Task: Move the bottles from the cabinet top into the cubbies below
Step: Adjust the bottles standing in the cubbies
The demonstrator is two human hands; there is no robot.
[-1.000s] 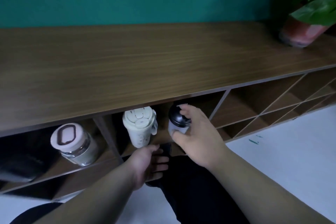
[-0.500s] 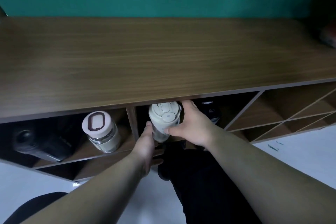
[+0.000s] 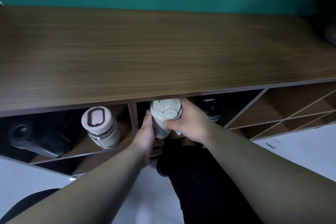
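Note:
A cream bottle (image 3: pixel 164 114) with a flip lid stands in the middle cubby under the wooden cabinet top (image 3: pixel 163 51). My right hand (image 3: pixel 190 122) wraps its right side, fingers closed on it. My left hand (image 3: pixel 146 132) presses flat against its left side. Deeper in the same cubby, to the right, stands a black-lidded bottle (image 3: pixel 211 111). In the cubby to the left are a glass bottle with a pink lid (image 3: pixel 101 127) and a dark bottle (image 3: pixel 31 138) lying in shadow.
A vertical divider (image 3: pixel 132 112) separates the two cubbies just left of my left hand. Diagonal-shelved cubbies (image 3: pixel 291 112) run off to the right. A plant pot (image 3: pixel 330 34) shows at the far right edge of the top. White floor lies below.
My right hand left the black-lidded bottle, which now stands deeper in the cubby, and closed on the cream bottle. My left hand rose from the shelf edge to the cream bottle's side.

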